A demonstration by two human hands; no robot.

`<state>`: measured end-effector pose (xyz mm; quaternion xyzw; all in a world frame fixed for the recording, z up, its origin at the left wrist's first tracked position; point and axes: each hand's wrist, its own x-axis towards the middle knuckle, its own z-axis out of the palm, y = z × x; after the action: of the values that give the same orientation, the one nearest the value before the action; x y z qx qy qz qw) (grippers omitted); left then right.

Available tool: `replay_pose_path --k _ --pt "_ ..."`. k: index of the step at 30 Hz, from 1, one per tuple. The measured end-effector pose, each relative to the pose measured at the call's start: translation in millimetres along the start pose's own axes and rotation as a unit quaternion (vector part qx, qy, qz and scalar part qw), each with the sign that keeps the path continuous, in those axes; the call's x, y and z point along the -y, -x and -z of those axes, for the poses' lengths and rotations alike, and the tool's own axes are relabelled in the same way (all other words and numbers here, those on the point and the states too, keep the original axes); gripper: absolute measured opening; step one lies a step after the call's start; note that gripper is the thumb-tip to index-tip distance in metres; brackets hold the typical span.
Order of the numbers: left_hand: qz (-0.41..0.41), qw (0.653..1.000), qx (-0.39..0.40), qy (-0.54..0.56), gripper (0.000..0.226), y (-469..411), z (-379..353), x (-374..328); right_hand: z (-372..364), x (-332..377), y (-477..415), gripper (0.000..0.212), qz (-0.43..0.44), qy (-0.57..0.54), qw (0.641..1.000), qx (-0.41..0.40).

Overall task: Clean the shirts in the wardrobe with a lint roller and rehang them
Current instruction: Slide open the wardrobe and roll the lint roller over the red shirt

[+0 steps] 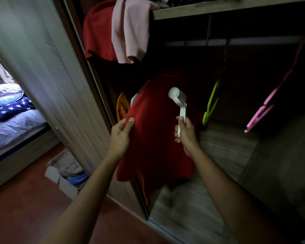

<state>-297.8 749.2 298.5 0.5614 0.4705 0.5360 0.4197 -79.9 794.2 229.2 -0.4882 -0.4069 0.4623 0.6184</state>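
Soft matt cloth against smooth plastic and grained wood.
The red shirt (153, 138) is matt cloth; the lint roller (179, 104) is smooth white plastic; green hanger (212, 101) glossy plastic; wardrobe shelf (218, 8) matt wood-grain.

**Bedroom surroundings beside an open wardrobe**

At far left, a bed (11, 127) carries pale sheets, with a dark blue blanket patterned in white stars (9, 108) bunched near a light pillow (5, 95). A reddish-brown floor (25, 208) runs below it. On the floor, just beside the pale sliding door panel (48, 76), sits an open cardboard box (63, 180) stuffed with crumpled beige and blue cloth. Inside the dark interior, a lime green empty hanger (212, 103) and a pink empty hanger (264, 106) dangle, well apart from each other.
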Motion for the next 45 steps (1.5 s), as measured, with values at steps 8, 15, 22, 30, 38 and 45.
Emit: replay_pose_path --k 8,15,22,30,38,45 --pt "0.006 1.000 0.004 0.006 0.033 1.9 -4.0 0.4 6.6 -106.8 46.0 0.030 -0.089 0.140 0.982 0.092" --pt "0.007 1.000 0.000 -0.008 0.033 2.6 -4.6 3.2 14.2 -124.2 62.1 0.031 -0.129 0.130 0.975 0.129" --pt "0.019 1.000 0.009 -0.006 0.033 3.1 -8.8 3.6 19.7 -46.0 15.1 0.020 -0.040 0.027 0.998 0.037" --pt "0.020 1.000 0.007 -0.010 0.033 5.6 -14.0 -0.1 10.4 4.0 -13.8 0.033 0.032 -0.026 0.999 -0.025" --pt "0.011 0.999 0.018 -0.036 0.035 6.5 -13.1 -5.4 19.4 18.7 -69.9 0.040 -0.030 -0.053 0.991 -0.116" --pt "0.011 0.998 0.013 -0.054 0.032 4.9 -15.8 -3.7 27.6 -26.0 -48.6 0.032 -0.106 -0.037 0.992 -0.052"
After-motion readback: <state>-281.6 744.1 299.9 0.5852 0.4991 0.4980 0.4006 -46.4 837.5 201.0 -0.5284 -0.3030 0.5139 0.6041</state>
